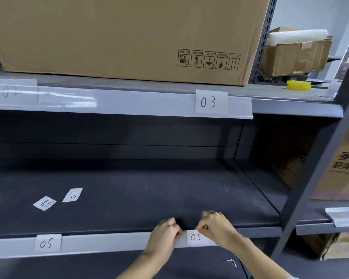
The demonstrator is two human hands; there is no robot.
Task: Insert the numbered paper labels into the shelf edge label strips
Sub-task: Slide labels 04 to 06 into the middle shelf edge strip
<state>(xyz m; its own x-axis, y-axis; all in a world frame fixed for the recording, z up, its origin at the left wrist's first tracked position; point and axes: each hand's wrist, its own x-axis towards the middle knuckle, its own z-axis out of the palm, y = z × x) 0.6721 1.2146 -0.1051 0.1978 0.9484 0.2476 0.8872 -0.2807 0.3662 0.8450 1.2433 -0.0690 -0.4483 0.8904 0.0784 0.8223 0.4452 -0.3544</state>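
- While we leaned toward the lower shelf (pixel 129 190), our left hand (pixel 165 233) and right hand (pixel 218 228) met at its front edge, at about 6 o'clock in our view.
- Our right fingers (pixel 203 228) pinched the top right corner of the 06 label (pixel 194 237), which sat in the lower label strip (pixel 109 241).
- Our left fingers (pixel 178 232) were curled tight on the strip's top edge, just at 9 o'clock of that label.
- At 9 o'clock along the same strip sat the 05 label (pixel 47 243).
- Two loose labels (pixel 44 203) (pixel 72 195) lay flat on the shelf, near 10 o'clock of our hands.
- Up at 12 o'clock, the upper label strip (pixel 129 102) held the 03 label (pixel 211 102), beneath a large cardboard box (pixel 119 35).
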